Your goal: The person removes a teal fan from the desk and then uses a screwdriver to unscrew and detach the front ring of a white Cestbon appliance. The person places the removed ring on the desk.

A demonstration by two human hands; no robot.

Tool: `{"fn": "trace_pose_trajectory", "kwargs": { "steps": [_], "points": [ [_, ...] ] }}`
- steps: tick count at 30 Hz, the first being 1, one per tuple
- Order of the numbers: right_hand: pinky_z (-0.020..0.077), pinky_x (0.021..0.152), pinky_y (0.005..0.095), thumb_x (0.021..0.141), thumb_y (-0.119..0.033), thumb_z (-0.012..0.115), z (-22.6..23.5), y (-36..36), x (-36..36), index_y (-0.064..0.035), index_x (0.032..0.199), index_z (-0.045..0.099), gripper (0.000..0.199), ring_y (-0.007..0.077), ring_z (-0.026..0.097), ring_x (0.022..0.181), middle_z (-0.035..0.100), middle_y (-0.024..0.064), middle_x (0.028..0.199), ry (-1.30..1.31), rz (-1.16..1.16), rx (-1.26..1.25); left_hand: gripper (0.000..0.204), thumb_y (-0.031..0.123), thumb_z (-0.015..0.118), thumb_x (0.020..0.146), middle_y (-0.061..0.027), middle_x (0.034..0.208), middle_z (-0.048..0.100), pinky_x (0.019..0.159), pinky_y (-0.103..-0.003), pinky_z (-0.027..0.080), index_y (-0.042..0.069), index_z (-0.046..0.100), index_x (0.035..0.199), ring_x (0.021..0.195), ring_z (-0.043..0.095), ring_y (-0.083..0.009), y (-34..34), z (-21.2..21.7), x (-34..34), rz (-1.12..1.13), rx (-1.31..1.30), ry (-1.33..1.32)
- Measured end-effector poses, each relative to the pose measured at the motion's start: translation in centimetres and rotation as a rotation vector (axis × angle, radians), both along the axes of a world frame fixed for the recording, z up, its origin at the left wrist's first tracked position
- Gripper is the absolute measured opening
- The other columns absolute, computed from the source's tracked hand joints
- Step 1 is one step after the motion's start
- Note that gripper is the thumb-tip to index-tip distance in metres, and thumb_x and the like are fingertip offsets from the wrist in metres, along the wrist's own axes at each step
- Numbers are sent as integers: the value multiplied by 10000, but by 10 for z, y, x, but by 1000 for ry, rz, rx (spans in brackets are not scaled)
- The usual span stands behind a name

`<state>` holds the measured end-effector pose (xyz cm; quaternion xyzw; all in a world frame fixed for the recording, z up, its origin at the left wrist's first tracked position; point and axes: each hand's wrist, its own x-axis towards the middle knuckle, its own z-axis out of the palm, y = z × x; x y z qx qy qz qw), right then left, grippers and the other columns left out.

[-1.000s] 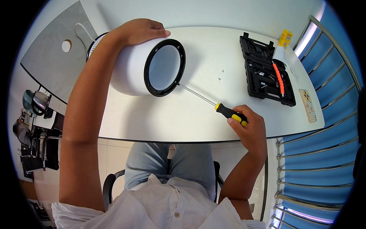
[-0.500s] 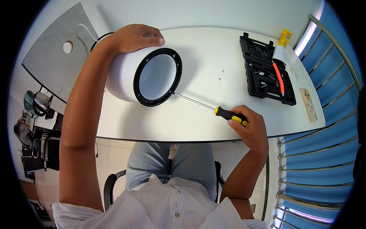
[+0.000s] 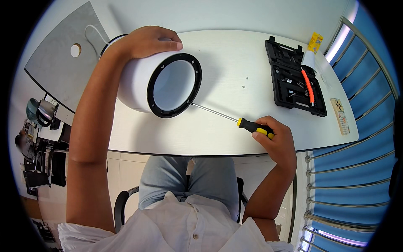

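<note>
A white cylindrical housing (image 3: pixel 136 84) lies on its side on the white table (image 3: pixel 226 54), its open end turned toward the right. A black ring (image 3: pixel 168 113) with several small screws around it edges that opening. My left hand (image 3: pixel 153 42) is laid over the top of the housing, fingers curved along it, holding it down. Closed around the black-and-yellow handle of a screwdriver (image 3: pixel 248 125) is my right hand (image 3: pixel 275 136). The long thin shaft slants up to the left, its tip at a screw on the ring's lower right.
On the right lies an open black tool case (image 3: pixel 289 88) with an orange flexible shaft (image 3: pixel 307 86) across it. Beyond are a yellow packet (image 3: pixel 315 42) and a white remote-like object (image 3: pixel 340 116). Small bits (image 3: pixel 243 87) dot the tabletop. Metal railings (image 3: pixel 357 168) flank the right side.
Almost nothing differs. The whole picture has shifted a few pixels to the right; the screwdriver tip stays at the same screw and both hands keep their hold.
</note>
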<state>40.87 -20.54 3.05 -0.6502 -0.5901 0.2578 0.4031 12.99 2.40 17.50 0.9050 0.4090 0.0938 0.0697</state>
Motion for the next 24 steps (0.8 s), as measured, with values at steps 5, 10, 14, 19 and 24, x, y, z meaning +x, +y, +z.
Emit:
{"fn": "trace_pose_trajectory", "kwargs": {
  "steps": [5,10,14,19,24],
  "points": [
    [421,594,275,730,-183,687,0,0,1,-28,959,638,281,165,527,618,610,89,757,3,13,12,487,524,566,780,-146,974,679,819,-377,482,140,691,1053,861,641,-290,1,0,0,0,-2,7],
    [420,594,276,731,-177,690,-1,-2,2,-24,958,634,280,168,524,616,607,91,751,5,-4,42,463,467,586,810,-126,1117,640,906,-351,442,107,671,1089,998,604,-269,-2,6,3,38,-57,48],
    [410,583,278,729,-182,688,-1,-2,4,-24,950,633,277,164,513,604,599,89,738,-5,-2,33,457,439,600,822,-120,1190,620,957,-336,418,88,661,1110,1074,583,-260,-4,8,4,75,-99,60],
    [394,567,276,727,-203,679,1,-2,2,-25,938,632,280,162,499,589,590,85,720,17,25,21,457,437,606,817,-114,1189,621,951,-337,424,92,661,1113,1068,587,-257,-4,7,4,84,-109,58],
    [392,565,277,726,-212,678,0,-2,2,-25,935,632,284,162,496,584,588,86,716,7,35,28,462,461,598,802,-119,1107,642,898,-347,447,108,672,1090,991,606,-262,-5,6,4,61,-76,30]
  ]
}}
